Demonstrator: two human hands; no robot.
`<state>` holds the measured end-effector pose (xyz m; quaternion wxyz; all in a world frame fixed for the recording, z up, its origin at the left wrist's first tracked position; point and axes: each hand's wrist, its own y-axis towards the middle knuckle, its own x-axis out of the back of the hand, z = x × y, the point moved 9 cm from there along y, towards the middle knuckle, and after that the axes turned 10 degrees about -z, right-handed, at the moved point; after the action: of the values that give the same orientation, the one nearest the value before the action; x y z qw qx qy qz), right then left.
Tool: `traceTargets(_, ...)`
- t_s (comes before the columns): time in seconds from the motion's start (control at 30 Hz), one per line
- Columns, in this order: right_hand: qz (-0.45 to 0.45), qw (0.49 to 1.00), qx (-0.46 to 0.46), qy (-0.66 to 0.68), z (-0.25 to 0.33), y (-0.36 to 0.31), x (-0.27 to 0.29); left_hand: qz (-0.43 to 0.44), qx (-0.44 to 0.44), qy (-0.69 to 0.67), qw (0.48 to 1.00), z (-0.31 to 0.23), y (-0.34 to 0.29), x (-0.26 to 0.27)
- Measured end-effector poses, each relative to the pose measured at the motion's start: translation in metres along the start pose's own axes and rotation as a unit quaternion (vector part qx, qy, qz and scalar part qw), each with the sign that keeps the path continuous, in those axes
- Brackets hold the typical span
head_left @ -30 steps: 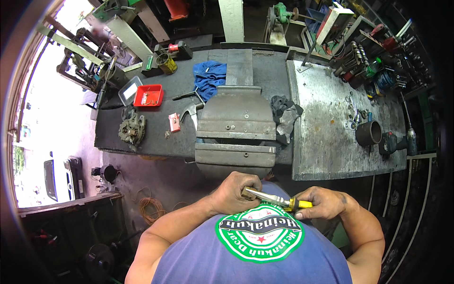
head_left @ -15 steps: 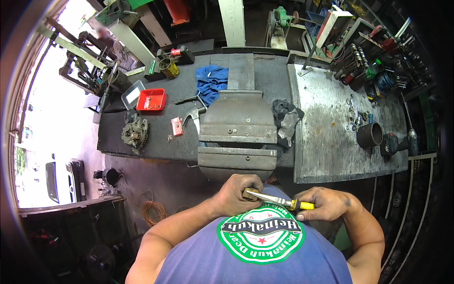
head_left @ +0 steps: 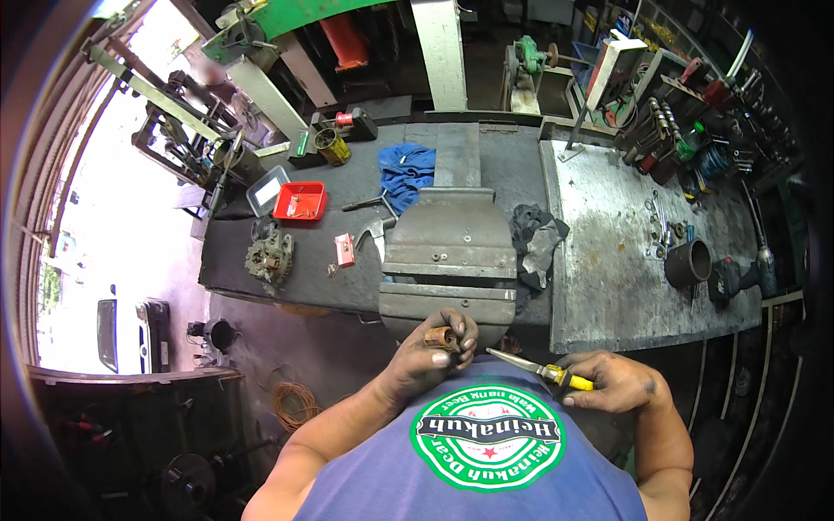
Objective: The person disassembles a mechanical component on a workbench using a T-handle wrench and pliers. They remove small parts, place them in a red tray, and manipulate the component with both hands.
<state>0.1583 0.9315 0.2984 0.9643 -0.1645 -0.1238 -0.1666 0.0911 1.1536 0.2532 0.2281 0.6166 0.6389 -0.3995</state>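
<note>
Over the near side of the bench vise (head_left: 447,227), my left hand (head_left: 415,366) is closed around a small, brownish cylindrical metal part (head_left: 440,339). One end of the part shows a dark hollow; my fingers hide some of it. My right hand (head_left: 615,382) grips long-nose pliers (head_left: 514,359) by their yellow handles, in front of my shirt. The pliers' jaws point left toward my left hand, apart from the part. Whether the jaw tips meet cannot be made out.
Left of the vise lie a hammer (head_left: 372,238), a small red-and-white box (head_left: 345,250), a red tray (head_left: 322,201) and an alternator-like part (head_left: 271,259). A blue cloth (head_left: 408,178) lies behind; a grey rag (head_left: 540,241) and a metal tube (head_left: 691,264) are to the right.
The pliers' tips have come away from the metal part. My left hand has risen and turned, showing more of the part. The whole view has shifted slightly.
</note>
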Motion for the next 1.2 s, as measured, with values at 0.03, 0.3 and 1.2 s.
traceTargets(0.03,-0.006,1.0,-0.012,0.006,-0.004,0.0,-0.002,0.009,0.01,-0.041,0.999,0.001,-0.001,-0.001)
traceTargets(0.3,-0.175,0.979,-0.013,0.107,-0.008,0.022,-0.015,0.067,0.012,-0.186,0.98,0.007,-0.008,-0.004)
traceTargets(1.2,-0.371,0.92,0.11,-0.066,0.041,0.053,-0.037,-0.175,-0.008,0.259,0.95,0.017,-0.034,0.008)
